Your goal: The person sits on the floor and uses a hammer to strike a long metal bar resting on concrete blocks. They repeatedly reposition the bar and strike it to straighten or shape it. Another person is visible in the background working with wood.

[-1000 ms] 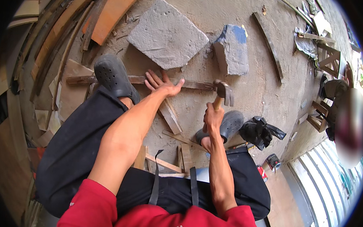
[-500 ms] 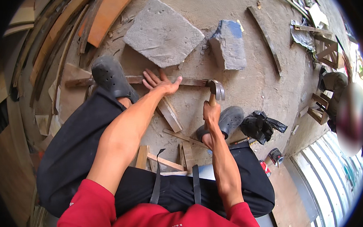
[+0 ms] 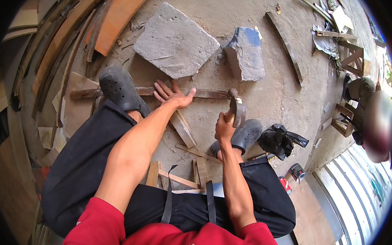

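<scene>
A claw hammer (image 3: 237,111) is gripped by its handle in my right hand (image 3: 224,127). Its striking face is beside the right end of a worn wooden strip (image 3: 208,94), with the claw turned back toward me; whether it touches the strip I cannot tell. My left hand (image 3: 175,98) lies on the strip with its fingers spread, holding nothing. Farther left, my left clog (image 3: 121,89) rests over the strip. A short wooden block (image 3: 182,128) runs beneath the strip near my left hand. My right clog (image 3: 247,136) is just beyond the hammer.
A large concrete slab (image 3: 177,41) and a smaller block with blue paint (image 3: 246,54) lie ahead. Curved boards (image 3: 69,36) are piled at left. To the right are a black plastic bag (image 3: 280,141), a can (image 3: 296,172) and, farther off, another person (image 3: 366,93).
My right hand has drawn slightly toward me and left, and the hammer has tilted so its claw swings down toward me. My left hand stays on the strip.
</scene>
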`<state>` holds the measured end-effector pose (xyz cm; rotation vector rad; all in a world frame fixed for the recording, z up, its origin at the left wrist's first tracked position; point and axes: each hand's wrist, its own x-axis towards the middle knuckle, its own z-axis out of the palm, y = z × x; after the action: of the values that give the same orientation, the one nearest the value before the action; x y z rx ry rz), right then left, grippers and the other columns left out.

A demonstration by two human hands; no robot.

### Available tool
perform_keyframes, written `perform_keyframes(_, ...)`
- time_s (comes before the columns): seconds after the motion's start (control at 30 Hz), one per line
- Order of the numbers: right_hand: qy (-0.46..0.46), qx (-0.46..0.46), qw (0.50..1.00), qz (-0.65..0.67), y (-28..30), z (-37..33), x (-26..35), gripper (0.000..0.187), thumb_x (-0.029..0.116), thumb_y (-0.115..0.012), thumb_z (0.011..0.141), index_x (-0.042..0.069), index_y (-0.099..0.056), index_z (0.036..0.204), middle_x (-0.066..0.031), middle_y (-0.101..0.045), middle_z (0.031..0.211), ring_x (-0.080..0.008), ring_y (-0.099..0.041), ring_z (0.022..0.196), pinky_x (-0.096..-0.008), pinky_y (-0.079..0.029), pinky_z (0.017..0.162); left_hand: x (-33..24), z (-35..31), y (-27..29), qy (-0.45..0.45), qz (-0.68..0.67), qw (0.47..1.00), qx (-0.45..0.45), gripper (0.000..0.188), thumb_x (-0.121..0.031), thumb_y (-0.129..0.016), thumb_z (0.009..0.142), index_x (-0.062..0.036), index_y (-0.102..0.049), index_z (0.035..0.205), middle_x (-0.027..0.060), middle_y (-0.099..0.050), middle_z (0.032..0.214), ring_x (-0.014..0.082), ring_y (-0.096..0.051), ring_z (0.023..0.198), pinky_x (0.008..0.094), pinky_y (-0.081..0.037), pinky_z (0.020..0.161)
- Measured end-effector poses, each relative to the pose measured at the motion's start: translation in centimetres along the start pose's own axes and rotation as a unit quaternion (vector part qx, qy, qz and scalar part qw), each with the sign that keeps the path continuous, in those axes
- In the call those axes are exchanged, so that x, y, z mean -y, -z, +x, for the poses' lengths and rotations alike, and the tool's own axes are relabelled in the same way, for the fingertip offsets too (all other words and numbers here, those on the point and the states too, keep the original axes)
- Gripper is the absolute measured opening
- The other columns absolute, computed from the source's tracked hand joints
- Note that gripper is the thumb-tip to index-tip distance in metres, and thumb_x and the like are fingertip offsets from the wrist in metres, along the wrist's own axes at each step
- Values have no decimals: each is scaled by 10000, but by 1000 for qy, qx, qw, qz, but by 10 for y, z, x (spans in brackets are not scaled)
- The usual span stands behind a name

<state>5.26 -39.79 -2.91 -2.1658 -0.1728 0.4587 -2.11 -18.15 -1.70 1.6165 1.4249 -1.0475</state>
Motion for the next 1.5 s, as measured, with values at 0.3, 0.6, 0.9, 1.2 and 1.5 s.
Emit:
perform_keyframes(0.3, -46, 21, 997, -64, 3, 9, -1, 244, 194, -577, 881, -11, -577, 747, -47, -518, 515, -191, -522, 413, -370, -416, 421, -1, -3, 5, 0, 2, 1000, 4, 1142, -846, -331, 810, -106, 89, 1571, 325, 369, 1491, 439, 410, 1367, 614, 220, 1076)
perform_keyframes(0.6, -158, 94, 981, -68, 11, 4, 29, 303, 200, -599, 853, -53, -559, 692, -129, -548, 545, -248, -594, 498, -386, -443, 484, 2, -4, 4, 21, 6, 1000, 2, 1145, -851, -341, 803, -119, 82, 1574, 314, 377, 1492, 427, 417, 1366, 604, 212, 1085)
perform_keyframes(0.9, -32, 8, 995, -95, 2, -1, 33, 269, 209, -620, 867, -55, -613, 813, -212, -629, 676, -285, -663, 640, -407, -488, 605, 0, -3, -2, 16, 5, 1000, 3, 1140, -850, -342, 805, -123, 84, 1573, 310, 378, 1492, 432, 419, 1362, 614, 215, 1082)
perform_keyframes(1.2, -66, -6, 996, -66, -1, 9, 34, 286, 214, -614, 842, -67, -625, 788, -242, -614, 640, -342, -662, 636, -453, -483, 631, 3, 2, -1, 8, 0, 1000, -15, 1130, -843, -351, 807, -126, 58, 1578, 315, 359, 1502, 426, 413, 1369, 610, 210, 1087)
perform_keyframes(1.5, -111, 33, 989, -87, 1, -10, 34, 217, 155, -609, 833, -62, -612, 823, -287, -627, 726, -396, -674, 703, -461, -480, 658, 7, 3, -4, 15, 12, 1000, -3, 1147, -864, -331, 798, -122, 69, 1576, 318, 348, 1506, 437, 399, 1375, 613, 193, 1094)
